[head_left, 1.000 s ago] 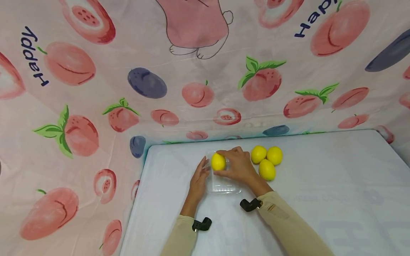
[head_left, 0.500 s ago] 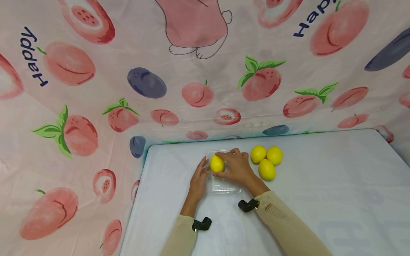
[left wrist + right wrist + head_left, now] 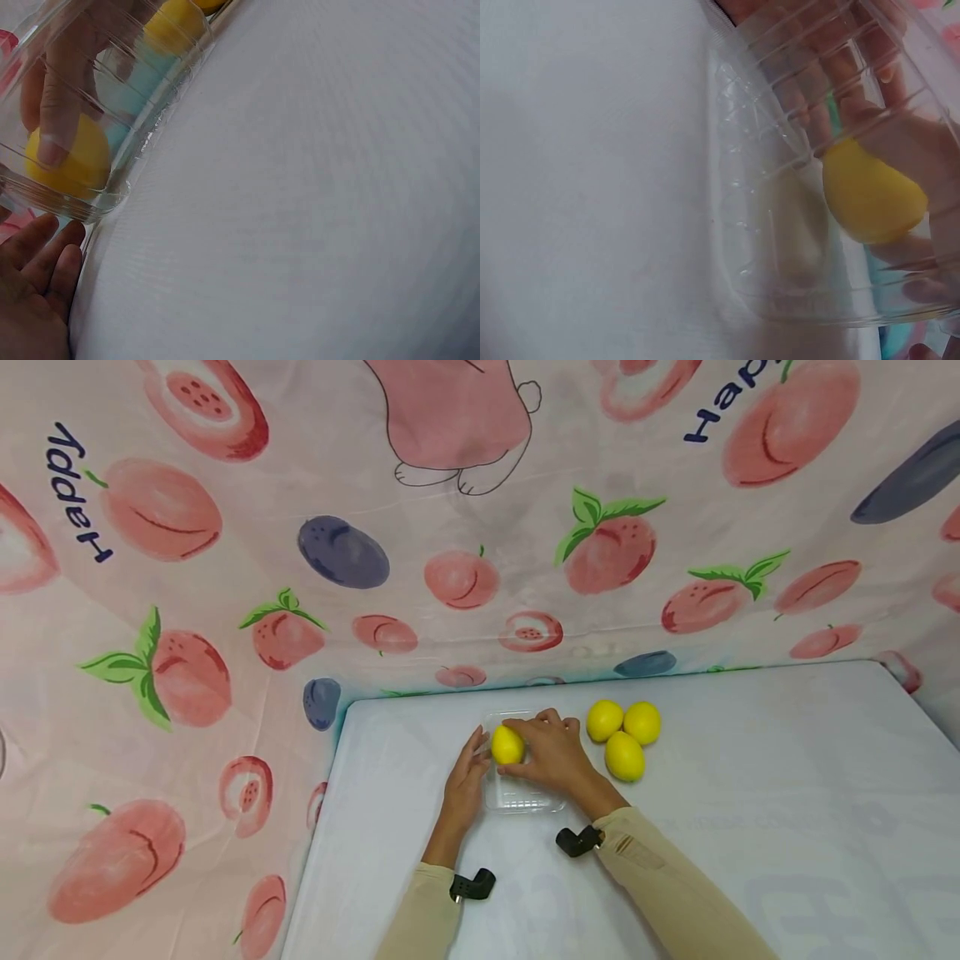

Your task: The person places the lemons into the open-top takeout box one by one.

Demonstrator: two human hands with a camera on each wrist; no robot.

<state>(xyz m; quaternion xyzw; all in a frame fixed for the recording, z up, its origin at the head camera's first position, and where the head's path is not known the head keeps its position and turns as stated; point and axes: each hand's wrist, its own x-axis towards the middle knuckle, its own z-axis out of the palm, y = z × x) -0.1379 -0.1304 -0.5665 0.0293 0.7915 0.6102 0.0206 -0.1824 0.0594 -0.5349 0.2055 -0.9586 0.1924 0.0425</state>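
Clear ribbed plastic tray (image 3: 112, 112) at upper left, sitting on a white tabletop (image 3: 315, 210) that fills most of the frame.

Lemon (image 3: 71, 161) inside the tray, low in its near corner, seen through the wall. A finger (image 3: 56, 120) of the right hand lies over the lemon, tip pressed on the peel, nail showing. A second yellow shape (image 3: 176, 26), likely another lemon, shows at the top through the tray's far end; where it sits is unclear.

Left hand (image 3: 34, 292) at bottom left, outside the tray, fingers straight, tips just beside the tray's bottom corner. Contact uncertain.
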